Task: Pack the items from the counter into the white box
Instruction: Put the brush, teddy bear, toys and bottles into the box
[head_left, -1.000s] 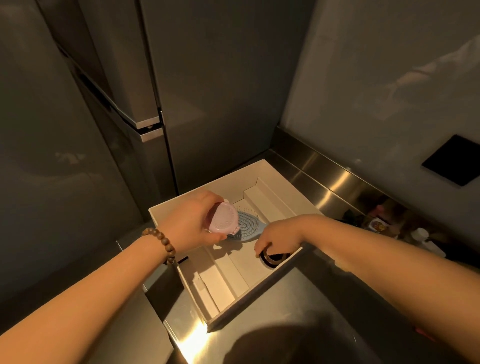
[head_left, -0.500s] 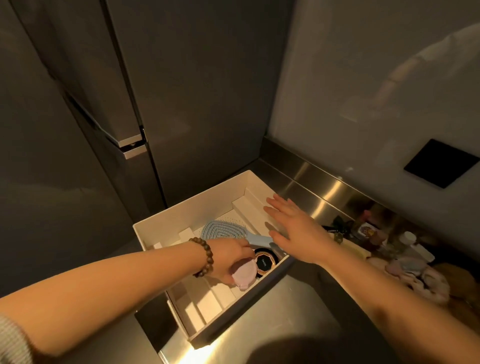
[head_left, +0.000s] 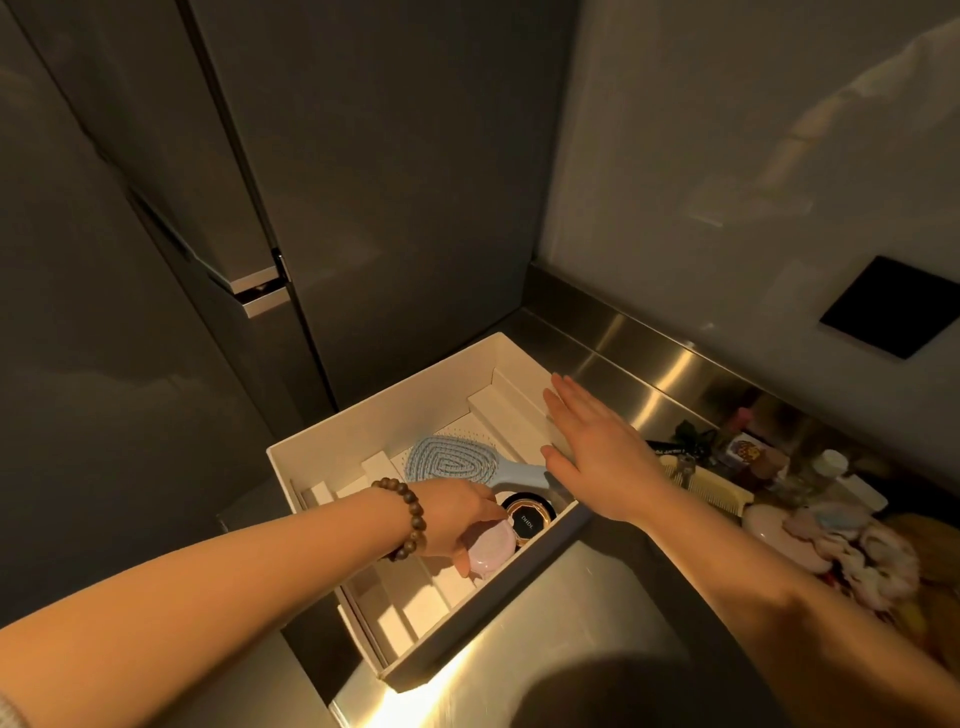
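The white box (head_left: 384, 413) sits on the steel counter beside a tall dark cabinet. Inside it lie a light blue hairbrush (head_left: 451, 461) and a round black and gold compact (head_left: 529, 515). My left hand (head_left: 457, 517), with a bead bracelet on the wrist, is down in the box and grips a pale pink oval case (head_left: 491, 552) right next to the compact. My right hand (head_left: 597, 447) hovers flat over the box's right wall with its fingers straight and holds nothing.
More items crowd the counter to the right: a cream comb (head_left: 711, 486), a small white bottle (head_left: 831, 462), pink and pastel hair clips (head_left: 852, 545) and dark hair accessories (head_left: 685, 441). The steel counter (head_left: 587, 613) lies in front of the box. A black wall plate (head_left: 891, 306) is at right.
My left hand has carried the pink case from above the brush down into the box beside the compact. My right hand has let go of the compact, lifted and spread flat.
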